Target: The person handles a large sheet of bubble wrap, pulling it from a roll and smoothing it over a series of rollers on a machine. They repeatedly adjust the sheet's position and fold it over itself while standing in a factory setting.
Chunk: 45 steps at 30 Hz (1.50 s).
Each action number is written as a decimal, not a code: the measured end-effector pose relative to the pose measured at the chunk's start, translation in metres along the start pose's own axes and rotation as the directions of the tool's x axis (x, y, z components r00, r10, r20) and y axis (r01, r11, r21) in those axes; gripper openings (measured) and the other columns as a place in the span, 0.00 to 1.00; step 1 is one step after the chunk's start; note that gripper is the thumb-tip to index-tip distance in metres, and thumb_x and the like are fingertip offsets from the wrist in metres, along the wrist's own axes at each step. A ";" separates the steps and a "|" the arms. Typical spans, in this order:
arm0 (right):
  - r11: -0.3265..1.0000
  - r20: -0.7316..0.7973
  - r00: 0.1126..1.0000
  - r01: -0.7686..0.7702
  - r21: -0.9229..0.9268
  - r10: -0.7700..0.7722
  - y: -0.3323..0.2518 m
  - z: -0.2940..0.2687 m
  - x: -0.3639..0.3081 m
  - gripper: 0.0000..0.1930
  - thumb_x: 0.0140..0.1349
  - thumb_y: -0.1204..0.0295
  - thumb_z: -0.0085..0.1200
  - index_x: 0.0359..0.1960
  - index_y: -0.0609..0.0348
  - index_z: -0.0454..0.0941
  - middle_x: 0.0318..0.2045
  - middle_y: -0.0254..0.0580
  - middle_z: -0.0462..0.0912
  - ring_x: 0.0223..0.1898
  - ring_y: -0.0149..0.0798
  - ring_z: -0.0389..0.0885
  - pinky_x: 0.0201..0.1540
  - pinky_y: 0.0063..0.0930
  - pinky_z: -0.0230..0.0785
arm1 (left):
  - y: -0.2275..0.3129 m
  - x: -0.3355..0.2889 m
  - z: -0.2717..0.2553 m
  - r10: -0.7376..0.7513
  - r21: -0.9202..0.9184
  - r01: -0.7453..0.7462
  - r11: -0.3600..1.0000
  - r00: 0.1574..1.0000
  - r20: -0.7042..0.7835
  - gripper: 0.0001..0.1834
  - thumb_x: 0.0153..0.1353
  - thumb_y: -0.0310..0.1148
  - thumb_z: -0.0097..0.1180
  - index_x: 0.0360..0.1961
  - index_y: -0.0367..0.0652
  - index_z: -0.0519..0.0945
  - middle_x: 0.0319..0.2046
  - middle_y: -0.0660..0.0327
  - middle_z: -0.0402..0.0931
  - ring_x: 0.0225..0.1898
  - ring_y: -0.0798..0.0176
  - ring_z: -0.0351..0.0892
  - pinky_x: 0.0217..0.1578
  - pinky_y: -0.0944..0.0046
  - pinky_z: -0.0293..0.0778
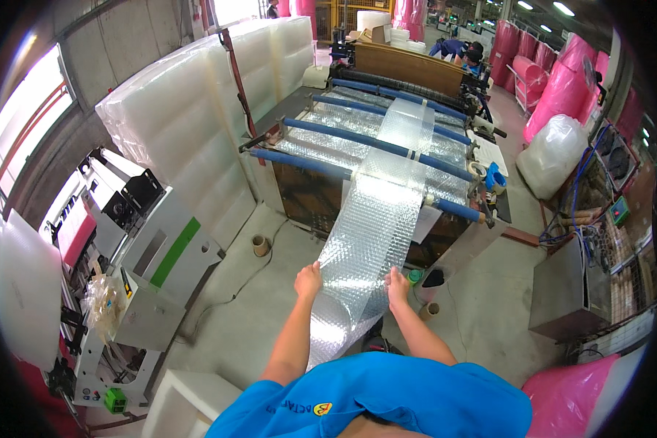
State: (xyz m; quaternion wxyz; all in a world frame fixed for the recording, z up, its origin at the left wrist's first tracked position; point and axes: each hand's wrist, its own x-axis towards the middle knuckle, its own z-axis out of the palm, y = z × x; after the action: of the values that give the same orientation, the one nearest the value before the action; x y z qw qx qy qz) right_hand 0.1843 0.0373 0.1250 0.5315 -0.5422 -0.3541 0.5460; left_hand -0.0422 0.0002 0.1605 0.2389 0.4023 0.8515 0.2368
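Observation:
A long strip of clear bubble wrap (369, 226) runs down from a machine with blue rollers (379, 148) toward my body. My left hand (309, 281) is closed on the strip's left edge. On the opposite edge my right hand (396, 287) is closed too, so the sheet stretches between both hands. Below them the bubble wrap folds over and hangs in front of my blue shirt. Its lower end is hidden behind the shirt. More bubble wrap lies across the machine beneath the rollers.
Stacked white foam-like bales (197, 87) stand behind at left, beside a grey machine (146, 255). Pink wrapped rolls (562, 87) and a clear plastic bag (553, 155) are at right. A cable (244, 285) and a cardboard tube (260, 245) lie on the floor. A person (460, 51) bends over at the back.

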 end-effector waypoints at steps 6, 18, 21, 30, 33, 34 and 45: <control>0.974 0.192 0.962 -0.168 -0.151 0.196 0.029 -0.032 0.033 0.16 0.56 0.59 0.42 0.21 0.60 0.70 0.16 0.34 0.71 0.16 0.26 0.67 0.18 0.18 0.58 | -0.018 0.025 0.042 -0.016 0.042 0.013 0.999 0.997 0.076 0.24 0.55 0.49 0.32 0.34 0.41 0.74 0.35 0.50 0.71 0.40 0.48 0.68 0.40 0.53 0.64; 0.917 0.388 0.897 -0.045 -0.395 0.211 0.015 -0.043 0.135 0.17 0.55 0.58 0.41 0.26 0.59 0.74 0.23 0.34 0.76 0.26 0.26 0.71 0.27 0.19 0.61 | 0.020 0.093 0.101 -0.119 0.111 0.108 0.988 0.988 0.095 0.26 0.56 0.51 0.28 0.38 0.44 0.71 0.37 0.50 0.70 0.41 0.48 0.68 0.39 0.53 0.64; 0.901 0.408 0.904 0.068 -0.428 0.126 0.000 -0.042 0.170 0.17 0.55 0.57 0.41 0.27 0.59 0.74 0.24 0.34 0.76 0.27 0.27 0.72 0.27 0.19 0.61 | 0.056 0.110 0.108 -0.066 0.059 0.067 0.996 0.998 -0.014 0.25 0.57 0.50 0.27 0.35 0.42 0.72 0.36 0.50 0.71 0.40 0.48 0.68 0.38 0.52 0.64; 0.998 0.346 0.936 -0.042 -0.049 0.056 -0.022 -0.019 0.237 0.22 0.55 0.54 0.41 0.26 0.65 0.72 0.24 0.40 0.76 0.26 0.30 0.74 0.28 0.22 0.64 | 0.140 0.155 0.103 0.109 -0.105 -0.146 0.984 0.948 -0.298 0.23 0.57 0.48 0.28 0.29 0.41 0.70 0.26 0.45 0.71 0.30 0.41 0.69 0.31 0.49 0.63; 0.999 0.260 0.966 0.008 -0.039 0.003 -0.036 -0.015 0.242 0.21 0.55 0.55 0.42 0.27 0.66 0.72 0.23 0.40 0.76 0.25 0.31 0.74 0.29 0.23 0.65 | 0.170 0.164 0.097 0.135 -0.118 -0.182 0.976 0.936 -0.325 0.23 0.58 0.48 0.27 0.27 0.41 0.69 0.24 0.44 0.71 0.29 0.41 0.69 0.29 0.48 0.62; 0.999 0.257 0.966 -0.036 -0.013 0.038 -0.040 -0.014 0.240 0.21 0.55 0.55 0.43 0.28 0.66 0.72 0.23 0.40 0.76 0.25 0.31 0.74 0.29 0.22 0.65 | 0.171 0.168 0.099 0.138 -0.119 -0.186 0.975 0.935 -0.326 0.23 0.57 0.48 0.28 0.26 0.40 0.69 0.23 0.44 0.70 0.28 0.41 0.69 0.29 0.49 0.62; 0.958 0.374 0.911 -0.070 -0.277 0.174 -0.026 -0.016 0.182 0.14 0.52 0.61 0.48 0.28 0.61 0.75 0.24 0.34 0.76 0.24 0.27 0.70 0.26 0.18 0.61 | 0.094 0.156 0.106 0.098 -0.344 -0.083 0.935 0.995 0.029 0.24 0.45 0.51 0.53 0.18 0.38 0.68 0.17 0.57 0.70 0.23 0.64 0.70 0.25 0.64 0.64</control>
State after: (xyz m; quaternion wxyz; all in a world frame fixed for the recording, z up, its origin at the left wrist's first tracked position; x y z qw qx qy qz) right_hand 0.2332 0.2148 0.1080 0.3390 -0.5066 -0.4868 0.6257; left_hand -0.0130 0.2003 0.1005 0.3132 0.3987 0.7723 0.3827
